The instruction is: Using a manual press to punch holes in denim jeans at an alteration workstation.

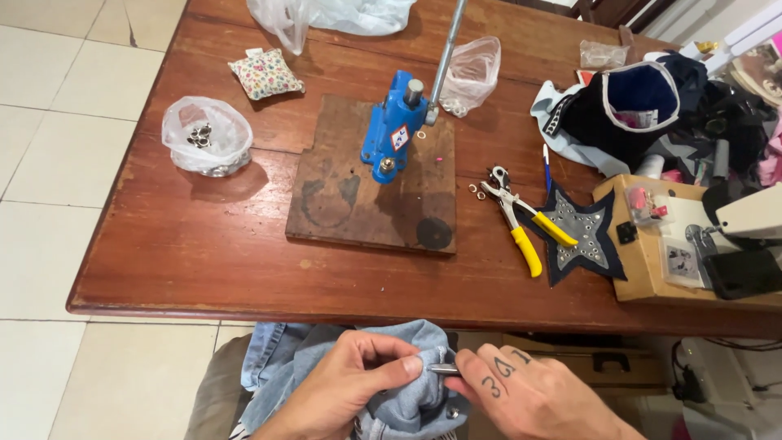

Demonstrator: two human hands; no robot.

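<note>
Denim garment (391, 383) — bottom edge cut off

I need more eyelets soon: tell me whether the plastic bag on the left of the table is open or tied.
Open. The clear plastic bag sits with its mouth rolled wide, small metal pieces visible inside.

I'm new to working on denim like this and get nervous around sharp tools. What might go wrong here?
The thin metal tool in the right hand points at the left hand pinching the light blue denim garment; a slip may prick a fingertip. The denim is bunched on the lap, so the tool may pierce a hidden layer. The work sits below the brown wooden table, so small parts may drop.
</note>
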